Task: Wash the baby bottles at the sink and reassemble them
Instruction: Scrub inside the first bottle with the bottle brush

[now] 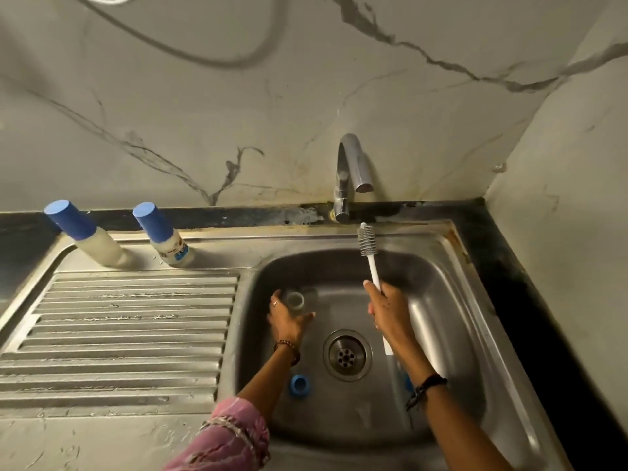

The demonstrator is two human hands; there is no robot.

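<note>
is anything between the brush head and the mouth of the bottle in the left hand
Nothing visible. The right hand holds the bottle brush raised, bristles up near the tap. The clear bottle, held by the left hand, has its mouth uncovered, with open basin between them.

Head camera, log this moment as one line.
left hand: holds clear bottle in sink | right hand: grips bottle brush | tap: off

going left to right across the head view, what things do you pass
Left blue-capped white bottle → second blue-capped white bottle → left hand holding a clear bottle → chrome tap → right hand gripping the white bottle brush.
</note>
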